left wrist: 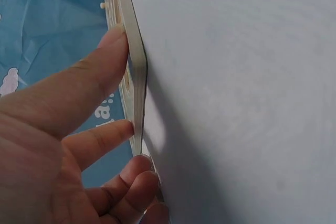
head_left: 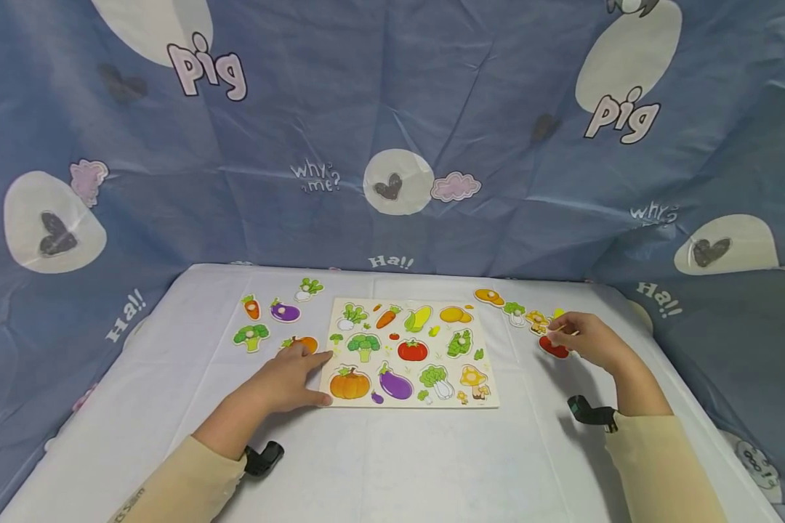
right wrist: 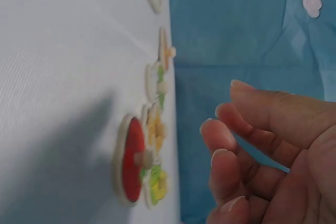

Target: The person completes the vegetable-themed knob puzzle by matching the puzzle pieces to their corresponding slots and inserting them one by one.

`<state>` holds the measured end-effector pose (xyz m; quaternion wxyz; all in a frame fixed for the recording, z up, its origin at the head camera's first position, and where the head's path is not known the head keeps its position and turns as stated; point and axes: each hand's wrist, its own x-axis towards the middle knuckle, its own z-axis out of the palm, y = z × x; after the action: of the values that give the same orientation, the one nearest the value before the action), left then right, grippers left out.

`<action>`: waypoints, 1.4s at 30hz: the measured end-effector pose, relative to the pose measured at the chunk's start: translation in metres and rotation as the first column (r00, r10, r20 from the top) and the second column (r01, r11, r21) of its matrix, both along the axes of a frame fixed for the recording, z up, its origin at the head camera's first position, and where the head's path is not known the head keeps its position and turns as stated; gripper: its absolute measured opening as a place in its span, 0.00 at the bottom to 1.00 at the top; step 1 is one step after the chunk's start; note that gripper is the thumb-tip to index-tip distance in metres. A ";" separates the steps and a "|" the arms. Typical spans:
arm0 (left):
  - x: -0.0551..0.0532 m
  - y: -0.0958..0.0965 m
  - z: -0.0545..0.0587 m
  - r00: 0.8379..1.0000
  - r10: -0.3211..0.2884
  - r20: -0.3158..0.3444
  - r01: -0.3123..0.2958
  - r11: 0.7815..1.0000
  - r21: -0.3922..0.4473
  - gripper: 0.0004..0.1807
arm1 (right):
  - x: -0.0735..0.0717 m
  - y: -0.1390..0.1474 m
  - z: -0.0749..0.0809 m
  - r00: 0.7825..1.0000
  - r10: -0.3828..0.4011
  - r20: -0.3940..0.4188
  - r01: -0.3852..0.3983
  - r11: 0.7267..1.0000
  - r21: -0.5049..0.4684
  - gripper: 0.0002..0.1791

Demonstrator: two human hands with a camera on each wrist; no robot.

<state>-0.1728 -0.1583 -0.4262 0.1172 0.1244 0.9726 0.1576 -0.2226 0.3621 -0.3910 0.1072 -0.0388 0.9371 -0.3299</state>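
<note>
Head view shows us a flat board (head_left: 492, 363) with vegetable pictures on a white surface (head_left: 432, 465), and loose pieces lie to both sides of it. We think the step in hand is getting a loose piece with one hand, while the other helps the board stay put. Our left hand (head_left: 286, 379) has its thumb and pointing finger spread apart, both touching the board by its near left corner. Our right hand (head_left: 589, 340) is over the red tomato piece (head_left: 554, 348), to the right of the board. Its fingers bend softly, and the right wrist view shows the thumb and fingers apart with nothing between them. The tomato piece lies flat on the surface, near a mushroom piece (head_left: 536, 320) and a corn piece (right wrist: 159, 183). Its red face and little knob (right wrist: 144, 158) point up. Its long axis seems to go left to right, sloping a bit toward us on the right, but the fingertips hide some of it, so we can't tell where its leafy top points. The board's long axis goes left to right too. If we want the tomato piece, the next move calls for going down and pinching the knob, without bumping the pieces close by.
</note>
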 end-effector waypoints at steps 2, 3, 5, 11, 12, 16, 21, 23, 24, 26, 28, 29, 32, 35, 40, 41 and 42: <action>0.000 0.000 -0.001 1.000 0.002 -0.001 -0.002 1.000 0.003 0.47 | -0.001 0.003 -0.003 1.000 -0.020 0.019 0.020 1.000 0.000 0.20; 0.000 0.000 -0.002 1.000 0.002 -0.001 -0.002 1.000 0.004 0.47 | -0.002 0.005 -0.005 0.999 -0.030 0.027 0.030 1.000 0.000 0.20; -0.001 0.000 -0.002 1.000 0.000 -0.003 0.000 1.000 0.005 0.47 | -0.003 0.008 -0.008 0.998 -0.047 0.037 0.047 0.999 0.003 0.21; -0.001 0.000 -0.001 1.000 -0.003 -0.007 0.003 1.000 0.001 0.47 | -0.011 0.014 -0.018 0.993 -0.095 0.068 0.094 0.995 0.018 0.21; -0.001 0.000 -0.001 1.000 -0.003 -0.006 0.003 1.000 0.001 0.47 | -0.013 0.015 -0.019 0.991 -0.106 0.077 0.104 0.994 0.025 0.21; -0.001 -0.001 0.000 1.000 -0.004 -0.005 0.004 1.000 0.002 0.47 | -0.018 0.017 -0.025 0.987 -0.121 0.107 0.116 0.992 0.057 0.19; 0.000 0.000 0.002 1.000 -0.003 -0.003 0.003 1.000 0.002 0.47 | -0.021 0.018 -0.030 0.986 -0.113 0.120 0.103 0.991 0.082 0.18; 0.001 0.000 0.002 1.000 -0.003 -0.002 0.003 1.000 0.003 0.46 | -0.022 0.018 -0.032 0.986 -0.110 0.121 0.101 0.991 0.085 0.18; 0.001 0.001 0.003 1.000 -0.001 0.000 0.001 1.000 0.004 0.46 | -0.022 0.018 -0.032 0.986 -0.114 0.122 0.104 0.991 0.087 0.18; 0.002 0.001 0.003 1.000 0.003 0.003 -0.003 1.000 0.006 0.46 | -0.023 0.018 -0.034 0.986 -0.112 0.126 0.102 0.991 0.087 0.17; 0.002 0.002 0.004 1.000 0.005 0.004 -0.005 1.000 0.010 0.46 | -0.024 0.018 -0.035 0.986 -0.109 0.129 0.098 0.991 0.094 0.16; 0.002 0.002 0.004 1.000 0.008 0.006 -0.008 1.000 0.012 0.46 | -0.025 0.018 -0.036 0.985 -0.111 0.132 0.098 0.990 0.097 0.15; 0.002 0.002 0.004 1.000 0.014 0.008 -0.014 1.000 0.018 0.46 | -0.026 0.017 -0.037 0.984 -0.111 0.141 0.096 0.990 0.107 0.13; 0.003 0.002 0.004 1.000 0.015 0.007 -0.015 1.000 0.021 0.46 | -0.026 0.015 -0.038 0.982 -0.120 0.147 0.105 0.989 0.108 0.10; 0.004 0.001 0.005 1.000 0.012 0.007 -0.013 1.000 0.023 0.46 | -0.026 0.013 -0.039 0.983 -0.117 0.141 0.103 0.989 0.107 0.06; 0.004 0.001 0.006 1.000 0.011 0.007 -0.011 1.000 0.023 0.46 | -0.026 0.013 -0.039 0.984 -0.114 0.136 0.100 0.989 0.109 0.06; 0.004 0.001 0.006 1.000 0.009 0.005 -0.010 1.000 0.025 0.46 | -0.026 0.013 -0.039 0.985 -0.110 0.132 0.096 0.989 0.112 0.06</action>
<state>-0.1686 -0.1572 -0.4202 0.1175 0.1207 0.9709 0.1704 -0.2489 0.3751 -0.4296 0.1564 0.0385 0.9443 -0.2869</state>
